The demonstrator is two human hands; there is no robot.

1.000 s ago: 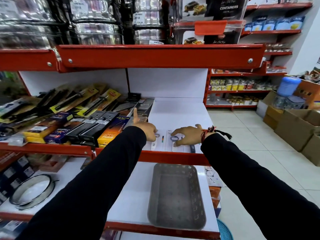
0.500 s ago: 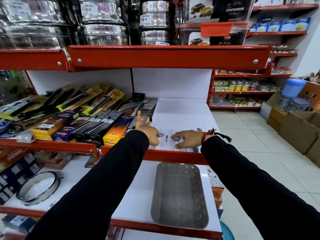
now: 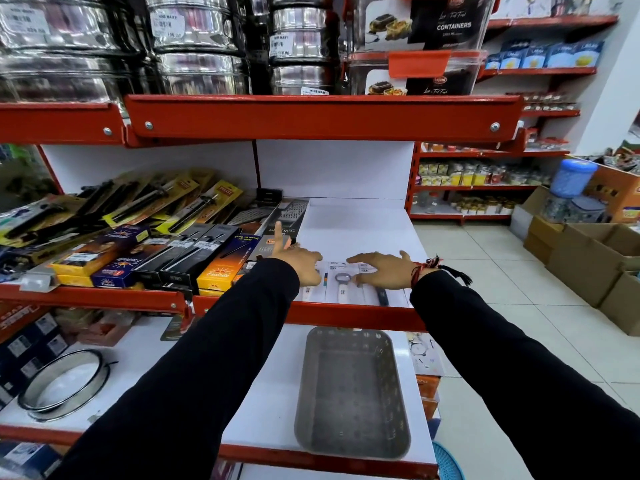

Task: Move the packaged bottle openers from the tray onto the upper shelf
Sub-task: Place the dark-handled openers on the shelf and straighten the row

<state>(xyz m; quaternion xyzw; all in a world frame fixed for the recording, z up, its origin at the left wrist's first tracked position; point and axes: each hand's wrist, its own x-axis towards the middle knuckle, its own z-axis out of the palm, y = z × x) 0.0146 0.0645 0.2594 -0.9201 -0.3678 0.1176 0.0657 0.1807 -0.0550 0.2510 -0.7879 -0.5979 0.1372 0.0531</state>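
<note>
Several packaged bottle openers (image 3: 343, 284) on white cards lie side by side near the front edge of the upper shelf (image 3: 360, 233). My left hand (image 3: 300, 263) rests on the leftmost card, index finger pointing up. My right hand (image 3: 384, 270) hovers flat over the cards on the right, fingers spread, holding nothing. The grey tray (image 3: 351, 393) sits on the lower shelf below and has nothing in it.
Boxed lighters, knives and graters (image 3: 194, 251) crowd the shelf left of the cards. A red shelf lip (image 3: 325, 116) with steel tins overhangs above. A round sieve (image 3: 65, 386) lies on the lower shelf. Cardboard boxes (image 3: 588, 258) stand on the floor right.
My right hand has lifted and opened flat over the cards; before, its fingers pressed down on a package. The left hand has stayed on the left card. My view has shifted slightly.
</note>
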